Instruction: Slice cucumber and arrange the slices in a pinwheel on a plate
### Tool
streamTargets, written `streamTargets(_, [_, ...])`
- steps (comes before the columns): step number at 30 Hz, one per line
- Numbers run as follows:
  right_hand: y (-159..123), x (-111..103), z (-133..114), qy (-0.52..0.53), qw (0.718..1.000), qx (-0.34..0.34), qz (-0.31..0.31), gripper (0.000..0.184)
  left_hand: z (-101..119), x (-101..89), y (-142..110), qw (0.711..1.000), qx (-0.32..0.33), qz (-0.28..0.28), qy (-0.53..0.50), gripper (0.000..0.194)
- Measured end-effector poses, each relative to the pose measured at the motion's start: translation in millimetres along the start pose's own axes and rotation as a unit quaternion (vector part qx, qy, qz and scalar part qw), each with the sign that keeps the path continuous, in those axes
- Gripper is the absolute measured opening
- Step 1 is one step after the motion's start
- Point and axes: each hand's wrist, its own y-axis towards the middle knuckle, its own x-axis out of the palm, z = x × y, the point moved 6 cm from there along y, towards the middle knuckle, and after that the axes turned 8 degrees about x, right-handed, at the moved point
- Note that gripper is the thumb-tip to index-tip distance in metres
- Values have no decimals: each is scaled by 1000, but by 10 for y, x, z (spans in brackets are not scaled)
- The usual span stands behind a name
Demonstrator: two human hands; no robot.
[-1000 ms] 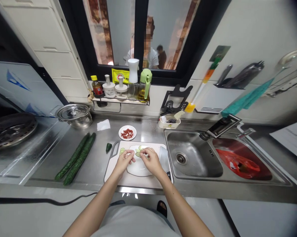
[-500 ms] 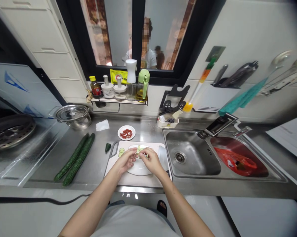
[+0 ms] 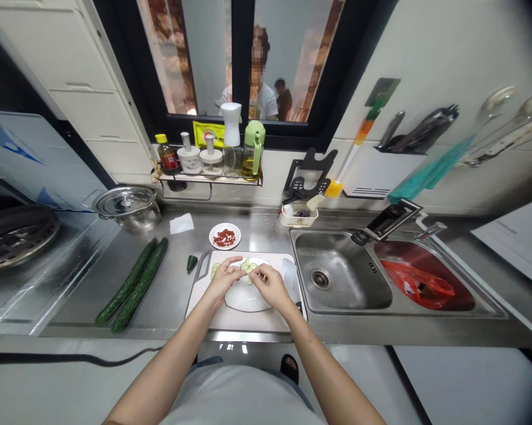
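Over a white plate (image 3: 247,302), my right hand (image 3: 270,285) pinches a thin cucumber slice at the edge of a small group of pale green cucumber slices (image 3: 247,264). My left hand (image 3: 221,283) is held over the plate's left side, its index finger and thumb apart; I make out nothing between them. The plate rests on a light cutting board (image 3: 204,321) with a grey handle. More cucumber slices (image 3: 215,270) lie on the board, partly hidden behind my left hand. A knife with a broad blade (image 3: 289,273) lies at the board's right side.
Two whole cucumbers (image 3: 139,283) and a cucumber end (image 3: 192,263) lie left of the board. Behind it sits a small plate of red bits (image 3: 224,237). A lidded pot (image 3: 130,209) stands back left, a double sink (image 3: 345,277) right, and a condiment shelf (image 3: 212,180) above.
My left index finger has lifted and spread away from the thumb. My right hand stays pinched near the slices. The whole view has shifted slightly.
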Motion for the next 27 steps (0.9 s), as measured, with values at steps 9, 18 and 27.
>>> streamTargets(9, [15, 66, 163, 65, 995, 65, -35, 16, -77, 34, 97, 997, 62, -44, -5, 53])
streamTargets(18, [-49, 228, 483, 64, 983, 130, -108, 12, -263, 16, 152, 991, 87, -70, 74, 45])
streamTargets(27, [-156, 344, 705, -66, 973, 148, -167, 14, -677, -35, 147, 975, 64, -84, 194, 35])
